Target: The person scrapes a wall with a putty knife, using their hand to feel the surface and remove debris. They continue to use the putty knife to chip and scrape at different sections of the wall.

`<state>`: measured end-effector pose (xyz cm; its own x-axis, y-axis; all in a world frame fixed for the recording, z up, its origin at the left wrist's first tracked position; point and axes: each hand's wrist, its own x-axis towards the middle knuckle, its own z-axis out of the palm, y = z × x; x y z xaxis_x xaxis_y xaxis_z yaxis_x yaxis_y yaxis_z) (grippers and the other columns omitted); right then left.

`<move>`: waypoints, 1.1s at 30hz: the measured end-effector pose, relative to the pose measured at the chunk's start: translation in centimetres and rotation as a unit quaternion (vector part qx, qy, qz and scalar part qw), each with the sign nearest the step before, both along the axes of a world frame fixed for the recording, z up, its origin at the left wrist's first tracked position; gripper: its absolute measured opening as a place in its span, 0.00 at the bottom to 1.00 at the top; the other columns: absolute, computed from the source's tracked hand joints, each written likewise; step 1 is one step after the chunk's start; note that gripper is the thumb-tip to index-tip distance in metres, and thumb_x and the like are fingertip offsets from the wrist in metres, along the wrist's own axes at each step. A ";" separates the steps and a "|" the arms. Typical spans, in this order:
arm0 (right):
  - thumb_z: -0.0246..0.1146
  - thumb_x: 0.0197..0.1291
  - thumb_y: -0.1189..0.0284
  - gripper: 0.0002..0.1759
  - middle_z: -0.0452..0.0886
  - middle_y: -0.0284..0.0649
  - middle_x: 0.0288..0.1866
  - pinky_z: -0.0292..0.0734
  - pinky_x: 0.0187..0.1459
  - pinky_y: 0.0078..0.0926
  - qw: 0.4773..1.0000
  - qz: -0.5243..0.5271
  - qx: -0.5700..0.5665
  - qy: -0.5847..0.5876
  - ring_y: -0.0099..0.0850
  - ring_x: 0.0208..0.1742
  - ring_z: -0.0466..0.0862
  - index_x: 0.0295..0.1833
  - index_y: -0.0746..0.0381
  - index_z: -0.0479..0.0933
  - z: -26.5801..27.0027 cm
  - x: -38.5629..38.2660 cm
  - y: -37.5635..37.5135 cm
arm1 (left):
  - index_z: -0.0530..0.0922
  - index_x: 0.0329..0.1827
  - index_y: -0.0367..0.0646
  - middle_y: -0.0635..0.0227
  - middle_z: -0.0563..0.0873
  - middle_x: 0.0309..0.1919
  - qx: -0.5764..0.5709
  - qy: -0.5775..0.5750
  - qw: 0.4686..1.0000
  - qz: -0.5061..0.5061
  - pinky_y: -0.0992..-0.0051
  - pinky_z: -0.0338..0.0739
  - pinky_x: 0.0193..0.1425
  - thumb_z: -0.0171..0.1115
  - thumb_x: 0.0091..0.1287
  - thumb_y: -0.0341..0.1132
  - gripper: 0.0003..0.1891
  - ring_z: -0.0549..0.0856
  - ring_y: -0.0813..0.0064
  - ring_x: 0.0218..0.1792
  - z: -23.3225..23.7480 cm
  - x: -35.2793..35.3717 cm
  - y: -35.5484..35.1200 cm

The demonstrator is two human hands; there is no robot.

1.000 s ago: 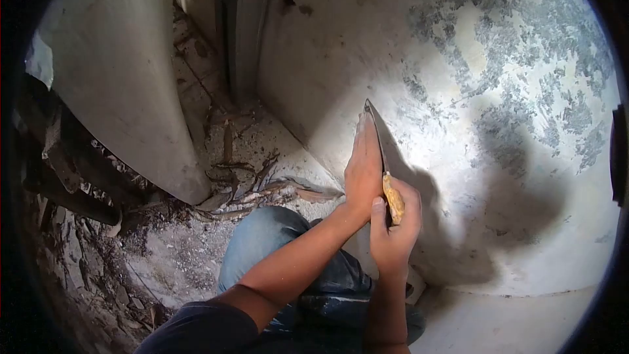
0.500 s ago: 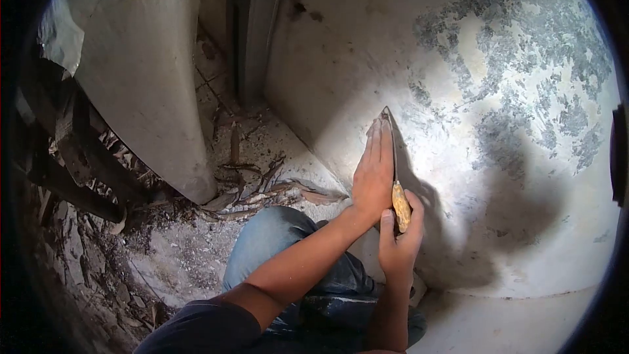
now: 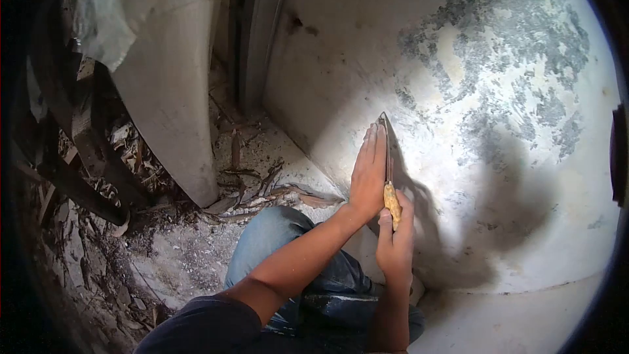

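Observation:
A trowel (image 3: pixel 388 169) with a worn yellowish handle lies against the pale wall, its narrow blade seen nearly edge-on and its pointed tip upward. The fingers of my right hand (image 3: pixel 396 249) are wrapped round the handle from below. My left hand (image 3: pixel 369 174) is stretched out flat along the blade, fingers together and straight, reaching almost to the tip. Part of the blade is hidden behind those fingers. Bright light falls on the wall (image 3: pixel 432 157) around both hands, and their shadow spreads to the right.
Grey rough patches (image 3: pixel 504 19) mark the upper right of the wall. At left, a pale panel (image 3: pixel 167 78) hangs down to the floor beside dark wooden bars (image 3: pixel 85 131). Dry leaves and debris (image 3: pixel 262 187) lie along the wall's foot. My bent knee (image 3: pixel 268 242) is below my left arm.
The view has shifted a little, so the wall patches and the left panel sit differently. Both hands and the trowel appear slightly lower and further left, with the same hold.

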<state>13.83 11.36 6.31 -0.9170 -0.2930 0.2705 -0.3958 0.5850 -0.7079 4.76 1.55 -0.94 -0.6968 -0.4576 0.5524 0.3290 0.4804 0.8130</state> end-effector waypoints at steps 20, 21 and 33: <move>0.56 0.74 0.67 0.19 0.85 0.63 0.41 0.76 0.42 0.63 0.990 0.031 0.081 0.115 0.67 0.42 0.83 0.66 0.58 0.67 5.4 -3.3 -4.4 | 0.64 0.78 0.32 0.41 0.73 0.72 -0.113 0.153 0.975 0.112 0.50 0.63 0.78 0.57 0.72 0.31 0.31 0.70 0.41 0.74 6.2 -4.0 -5.8; 0.56 0.74 0.67 0.19 0.85 0.63 0.41 0.76 0.42 0.63 0.990 0.029 0.079 0.116 0.67 0.42 0.83 0.66 0.58 0.67 5.3 -3.5 -4.8 | 0.65 0.77 0.33 0.42 0.73 0.71 -0.083 0.152 0.979 0.106 0.51 0.65 0.78 0.57 0.72 0.31 0.30 0.70 0.41 0.74 5.7 -4.0 -6.2; 0.54 0.77 0.68 0.22 0.82 0.61 0.58 0.76 0.59 0.47 0.997 0.018 -0.016 0.067 0.58 0.57 0.83 0.70 0.68 0.67 1.6 -3.6 -4.7 | 0.67 0.77 0.36 0.43 0.72 0.73 -0.081 0.138 0.986 0.052 0.51 0.65 0.78 0.57 0.73 0.32 0.29 0.72 0.43 0.73 4.7 -4.2 -6.5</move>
<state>10.25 6.62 7.91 -0.8609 -0.3150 0.3994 -0.5086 0.5464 -0.6654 0.58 -4.90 3.76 -0.4644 -0.4086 0.7857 0.4685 0.6396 0.6095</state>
